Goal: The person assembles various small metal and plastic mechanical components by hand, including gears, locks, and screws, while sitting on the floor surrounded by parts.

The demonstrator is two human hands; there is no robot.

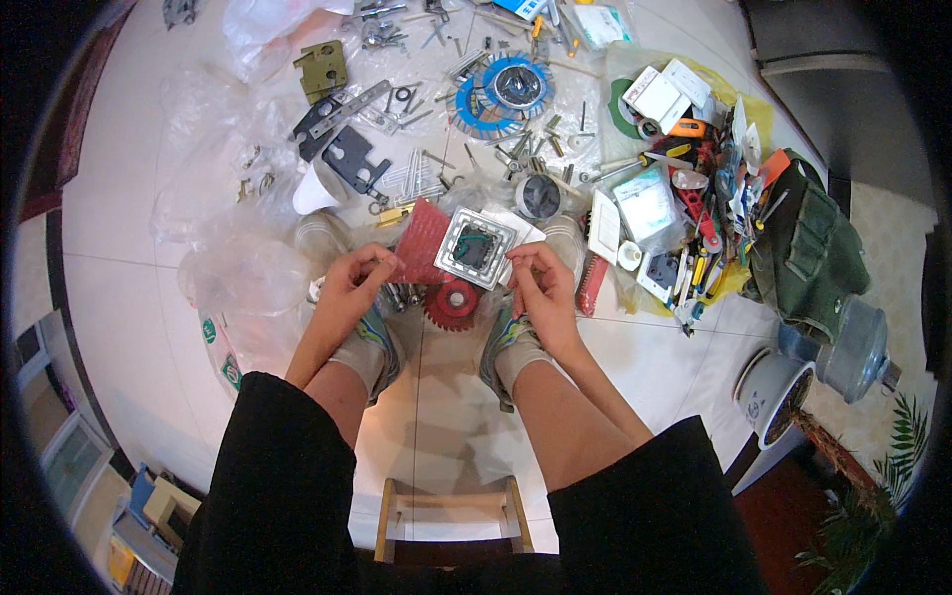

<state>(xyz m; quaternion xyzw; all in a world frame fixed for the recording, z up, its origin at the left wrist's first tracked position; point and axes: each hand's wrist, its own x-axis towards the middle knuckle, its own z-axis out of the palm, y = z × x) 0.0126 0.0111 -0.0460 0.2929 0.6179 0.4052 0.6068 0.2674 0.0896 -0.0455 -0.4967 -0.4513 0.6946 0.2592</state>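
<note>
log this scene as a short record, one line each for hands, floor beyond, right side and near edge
left hand: fingertips at the edge of a red sheet; grip unclear
right hand: fingertips at the right edge of a white square frame, seemingly holding it
between shoes: red toothed disc
floor beyond: blue discs, olive metal plate
right side: yellow bag under mixed tools, green cloth bag
near edge: wooden stool

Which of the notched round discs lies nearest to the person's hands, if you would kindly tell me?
The red toothed disc, between the shoes and just below the square white-framed unit in the picture; the blue discs lie farther off, toward the top.
</note>
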